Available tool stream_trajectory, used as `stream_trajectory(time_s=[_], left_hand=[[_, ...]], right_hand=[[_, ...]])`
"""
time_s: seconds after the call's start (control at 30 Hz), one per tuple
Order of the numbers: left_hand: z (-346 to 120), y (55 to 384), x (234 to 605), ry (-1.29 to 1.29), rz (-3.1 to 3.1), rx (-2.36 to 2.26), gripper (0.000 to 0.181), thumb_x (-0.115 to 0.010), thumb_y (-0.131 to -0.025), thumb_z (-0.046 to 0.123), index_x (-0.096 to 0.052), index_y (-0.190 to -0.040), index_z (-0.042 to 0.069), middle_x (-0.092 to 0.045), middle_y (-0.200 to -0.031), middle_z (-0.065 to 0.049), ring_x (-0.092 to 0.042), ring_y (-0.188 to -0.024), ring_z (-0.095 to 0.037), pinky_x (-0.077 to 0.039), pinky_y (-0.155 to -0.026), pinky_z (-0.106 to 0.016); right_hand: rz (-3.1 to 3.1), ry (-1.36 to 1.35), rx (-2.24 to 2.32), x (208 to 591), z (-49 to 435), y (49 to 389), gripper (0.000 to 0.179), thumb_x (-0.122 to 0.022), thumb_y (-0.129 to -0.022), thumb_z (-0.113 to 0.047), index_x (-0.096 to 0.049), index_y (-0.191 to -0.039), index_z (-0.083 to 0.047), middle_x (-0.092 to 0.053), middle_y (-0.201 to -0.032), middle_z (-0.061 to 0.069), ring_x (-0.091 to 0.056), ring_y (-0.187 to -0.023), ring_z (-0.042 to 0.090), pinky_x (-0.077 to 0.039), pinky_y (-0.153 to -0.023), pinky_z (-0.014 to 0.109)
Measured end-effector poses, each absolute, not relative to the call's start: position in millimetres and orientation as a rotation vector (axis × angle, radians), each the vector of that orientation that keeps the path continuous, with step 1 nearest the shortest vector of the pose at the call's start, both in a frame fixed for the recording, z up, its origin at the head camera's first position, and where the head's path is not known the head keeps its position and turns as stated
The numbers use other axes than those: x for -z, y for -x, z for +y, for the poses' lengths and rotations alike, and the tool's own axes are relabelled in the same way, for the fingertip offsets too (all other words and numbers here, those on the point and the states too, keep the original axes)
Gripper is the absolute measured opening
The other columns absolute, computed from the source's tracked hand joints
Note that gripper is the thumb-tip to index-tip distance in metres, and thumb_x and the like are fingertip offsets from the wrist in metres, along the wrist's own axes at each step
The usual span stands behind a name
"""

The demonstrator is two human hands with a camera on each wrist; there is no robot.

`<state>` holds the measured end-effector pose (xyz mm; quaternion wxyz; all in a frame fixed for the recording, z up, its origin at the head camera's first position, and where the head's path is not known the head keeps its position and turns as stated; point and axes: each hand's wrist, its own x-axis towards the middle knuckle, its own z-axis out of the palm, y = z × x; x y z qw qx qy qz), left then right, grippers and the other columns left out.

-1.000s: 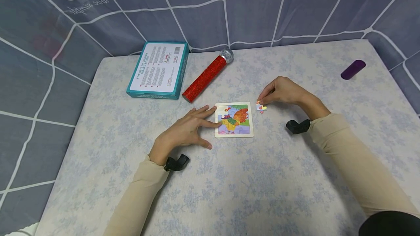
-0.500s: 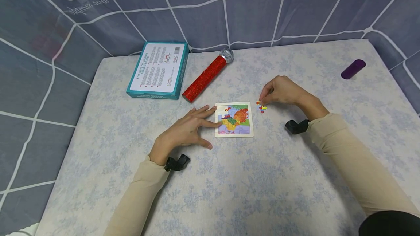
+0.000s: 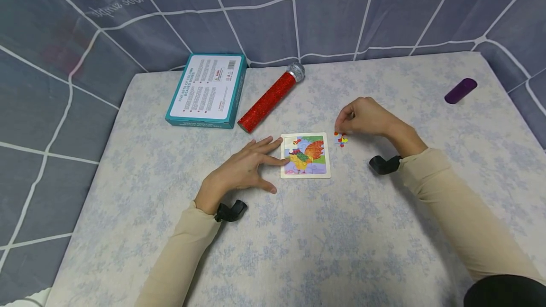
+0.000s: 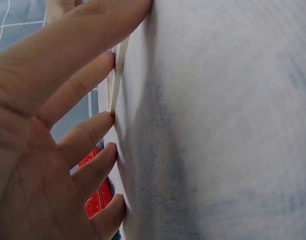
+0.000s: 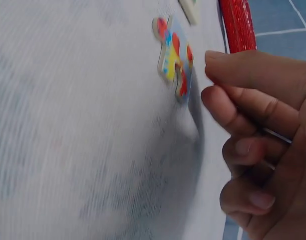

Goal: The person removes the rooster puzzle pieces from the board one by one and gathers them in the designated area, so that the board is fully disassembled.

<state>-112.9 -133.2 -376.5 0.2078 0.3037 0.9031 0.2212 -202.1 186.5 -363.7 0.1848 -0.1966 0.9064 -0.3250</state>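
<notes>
A square jigsaw puzzle (image 3: 300,175) with a pale frame and a rooster picture lies flat on the table. A pale patch shows at the picture's upper left. My left hand (image 3: 241,169) lies spread at its left side, fingertips touching the frame and the picture's edge. Right of the puzzle is a loose jigsaw piece (image 3: 342,140), red, yellow and blue. My right hand (image 3: 367,116) hovers over its far edge. In the right wrist view, the thumb and index finger stand slightly parted, beside the piece (image 5: 172,55) with nothing between them; the other fingers curl loosely.
A red glittery microphone (image 3: 268,101) lies behind the puzzle, with a teal and white box (image 3: 206,89) to its left. Farther right lies a purple cylinder (image 3: 460,91). A grey-blue curtain with white lines (image 3: 328,22) rises along the table's back edge.
The right fingertips have shifted slightly at the loose jigsaw piece's far edge, and more of its red and yellow pattern shows. The left hand and the puzzle stay in place.
</notes>
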Motion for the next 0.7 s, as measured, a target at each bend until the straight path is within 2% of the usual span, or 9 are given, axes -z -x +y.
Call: stream_trajectory(time_s=[0.23,0.33,0.7], left_hand=[[-132.5,113.4,376.2,-0.830,2.512,-0.611,0.076,-0.091,-0.068,0.034,-0.059,-0.137,0.022,-0.024,-0.161,-0.003,-0.009,-0.150,-0.022,-0.005,-0.121,-0.047],[-132.6,113.4,375.9,-0.831,2.510,-0.613,0.076,-0.090,-0.068,0.034,-0.059,-0.137,0.022,-0.024,-0.161,-0.003,-0.010,-0.150,-0.023,-0.005,-0.121,-0.048],[-133.2,113.1,375.3,-0.839,2.505,-0.612,0.075,-0.090,-0.069,0.035,-0.059,-0.137,0.023,-0.024,-0.161,-0.004,-0.010,-0.150,-0.023,-0.005,-0.121,-0.048]], right_hand=[[2.481,0.678,1.017,367.1,166.4,203.9,0.011,-0.076,-0.083,-0.010,-0.076,-0.094,-0.011,-0.069,-0.083,0.001,-0.050,-0.062,0.017,-0.039,-0.056,0.026],[2.433,0.745,1.032,369.6,156.2,204.4,0.016,-0.076,-0.082,-0.010,-0.076,-0.098,-0.012,-0.069,-0.090,0.000,-0.052,-0.062,0.017,-0.042,-0.058,0.026],[2.222,0.965,1.035,379.9,129.9,204.9,0.030,-0.076,-0.084,-0.008,-0.073,-0.114,-0.008,-0.063,-0.108,0.006,-0.047,-0.073,0.021,-0.039,-0.062,0.027]])
